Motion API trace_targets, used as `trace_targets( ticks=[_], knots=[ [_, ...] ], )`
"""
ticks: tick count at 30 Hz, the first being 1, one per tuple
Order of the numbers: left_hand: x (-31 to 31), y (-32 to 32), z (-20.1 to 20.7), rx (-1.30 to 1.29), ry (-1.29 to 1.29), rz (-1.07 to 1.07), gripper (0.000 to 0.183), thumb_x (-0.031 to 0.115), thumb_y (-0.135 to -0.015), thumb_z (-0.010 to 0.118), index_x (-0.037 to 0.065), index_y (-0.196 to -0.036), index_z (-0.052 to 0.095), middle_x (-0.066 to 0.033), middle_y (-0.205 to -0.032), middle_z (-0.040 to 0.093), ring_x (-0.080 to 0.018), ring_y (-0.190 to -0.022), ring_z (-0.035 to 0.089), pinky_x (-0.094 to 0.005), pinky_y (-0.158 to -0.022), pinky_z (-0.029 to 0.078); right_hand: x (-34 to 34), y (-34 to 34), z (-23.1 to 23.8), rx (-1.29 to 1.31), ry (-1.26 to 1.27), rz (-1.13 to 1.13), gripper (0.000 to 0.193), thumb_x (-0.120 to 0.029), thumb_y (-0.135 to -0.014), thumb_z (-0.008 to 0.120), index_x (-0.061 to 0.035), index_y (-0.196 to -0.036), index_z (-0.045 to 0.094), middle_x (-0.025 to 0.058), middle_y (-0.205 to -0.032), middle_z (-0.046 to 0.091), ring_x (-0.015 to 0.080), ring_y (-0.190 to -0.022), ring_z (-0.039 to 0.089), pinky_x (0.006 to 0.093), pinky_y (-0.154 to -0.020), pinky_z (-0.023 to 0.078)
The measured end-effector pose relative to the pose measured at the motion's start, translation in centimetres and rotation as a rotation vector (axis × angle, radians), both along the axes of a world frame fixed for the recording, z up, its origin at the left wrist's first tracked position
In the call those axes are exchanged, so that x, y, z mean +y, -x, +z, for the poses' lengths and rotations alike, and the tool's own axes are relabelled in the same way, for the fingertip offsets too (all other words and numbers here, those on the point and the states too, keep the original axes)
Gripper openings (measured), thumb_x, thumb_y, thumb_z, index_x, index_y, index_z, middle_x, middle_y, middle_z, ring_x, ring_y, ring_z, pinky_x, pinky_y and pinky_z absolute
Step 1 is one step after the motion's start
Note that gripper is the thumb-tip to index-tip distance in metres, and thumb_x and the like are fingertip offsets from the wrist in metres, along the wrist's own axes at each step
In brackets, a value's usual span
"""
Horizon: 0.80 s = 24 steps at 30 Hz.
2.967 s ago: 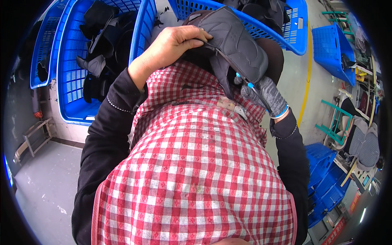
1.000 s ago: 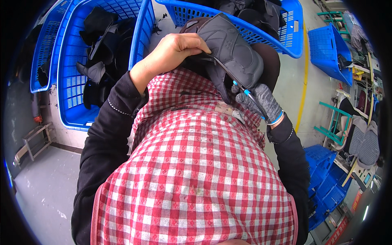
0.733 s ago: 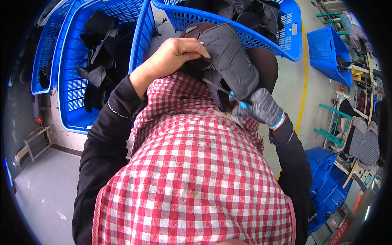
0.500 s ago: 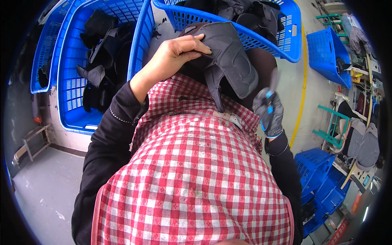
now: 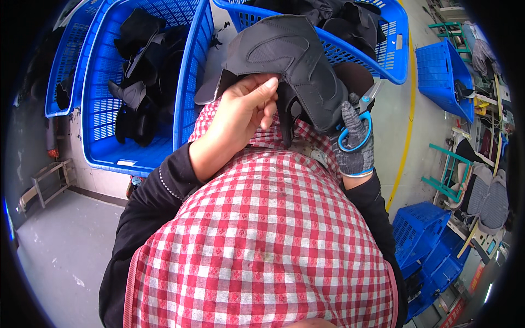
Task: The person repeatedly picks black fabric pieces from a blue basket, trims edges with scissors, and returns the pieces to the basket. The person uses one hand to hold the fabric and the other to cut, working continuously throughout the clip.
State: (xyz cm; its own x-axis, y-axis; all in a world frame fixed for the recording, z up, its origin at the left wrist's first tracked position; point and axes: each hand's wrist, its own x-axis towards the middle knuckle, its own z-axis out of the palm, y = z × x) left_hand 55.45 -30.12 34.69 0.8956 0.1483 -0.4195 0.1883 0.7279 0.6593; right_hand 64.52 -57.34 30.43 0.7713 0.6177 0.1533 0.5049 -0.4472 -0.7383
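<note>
A black stitched boot upper (image 5: 301, 65) lies spread over my lap, its curved panels facing up. My bare left hand (image 5: 243, 112) pinches its near edge between thumb and fingers, close to the middle. On the other side, my right hand (image 5: 354, 147), in a grey knit glove, grips scissors (image 5: 365, 102) with blue handles. The blades point up and away to the right, apart from the edge being pinched. The gloved fingers also rest against the right side of the boot upper. Whether a thread sits in the left pinch is too small to tell.
A blue basket (image 5: 183, 93) of black pieces stands at the left, with another blue crate (image 5: 65, 60) beyond it. Ahead is a further blue basket (image 5: 402, 54) of dark pieces. Blue crates (image 5: 418, 224), green frames (image 5: 445, 175) and a yellow floor line (image 5: 406, 158) lie right.
My left hand has come nearer and now pinches the near edge. The boot upper has turned and spread leftward. The scissors, blurred before, are now still beside its right side.
</note>
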Motion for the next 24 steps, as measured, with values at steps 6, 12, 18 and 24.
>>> trace_targets(
  ticks=[6,12,18,24],
  knots=[
    [0.3,-1.4,-0.7,0.007,0.099,-0.058,0.021,0.023,-0.102,0.068,0.003,-0.097,0.067,0.0022,-0.071,0.053,-0.0074,-0.056,0.045,-0.0218,-0.049,0.031,2.9,1.1,2.0,0.845,-0.65,-0.244,0.039,-0.005,-0.101,0.063,-0.0058,-0.139,0.055,0.0152,-0.136,0.063,0.0278,-0.124,0.064,0.0378,-0.104,0.057],
    [1.7,-0.2,0.0,0.006,0.023,-0.302,0.014,0.016,-0.098,0.07,0.001,-0.098,0.07,-0.0005,-0.072,0.06,-0.0082,-0.055,0.05,-0.0212,-0.051,0.034,3.5,0.9,3.3,0.983,-0.766,-0.336,0.041,-0.004,-0.102,0.061,-0.0034,-0.141,0.049,0.0181,-0.136,0.061,0.0277,-0.123,0.066,0.0399,-0.1,0.061],
    [4.0,2.4,4.9,-0.462,-0.715,-0.259,0.03,-0.013,-0.092,0.061,-0.002,-0.117,0.072,-0.0124,-0.12,0.068,-0.0169,-0.101,0.071,-0.0284,-0.077,0.062,2.5,0.2,1.7,0.995,-0.821,-0.367,0.04,-0.005,-0.099,0.066,-0.0021,-0.138,0.054,0.0177,-0.138,0.061,0.0288,-0.124,0.065,0.0397,-0.103,0.057],
    [10.5,-4.8,3.2,-0.553,-1.627,-0.155,0.052,0.015,-0.087,0.078,0.018,-0.138,0.067,-0.0127,-0.152,0.052,-0.035,-0.139,0.052,-0.0463,-0.114,0.045,2.5,-3.3,0.7,-0.182,-0.004,-0.022,0.035,-0.008,-0.104,0.058,0.0016,-0.137,0.055,0.0178,-0.134,0.064,0.0276,-0.119,0.066,0.0361,-0.1,0.057]
  ],
)
